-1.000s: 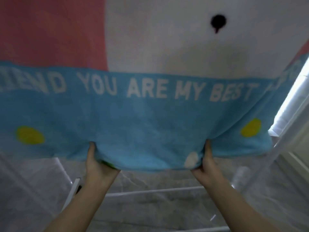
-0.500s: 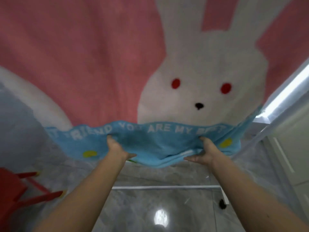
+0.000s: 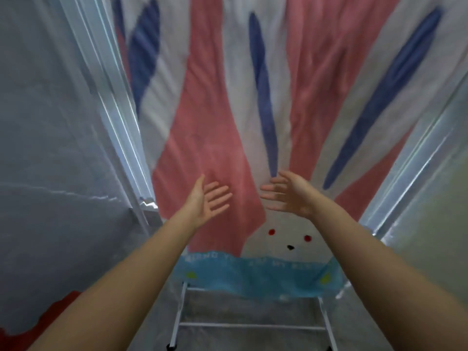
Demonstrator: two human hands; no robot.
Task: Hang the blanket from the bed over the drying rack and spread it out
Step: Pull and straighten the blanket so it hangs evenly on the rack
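blanket (image 3: 217,158) hiding rack (image 3: 253,325) top, hem lettering blurred

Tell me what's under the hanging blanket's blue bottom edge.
Below the blanket hem, the drying rack shows white legs and a crossbar over grey floor. The blanket covers the rack's upper part.

blanket (image 3: 215,153): pink-white, rabbit print | draped over drying rack (image 3: 253,325)

Hanging blanket (image 3: 215,148) blocks ahead; open gap beneath between rack legs (image 3: 177,317).
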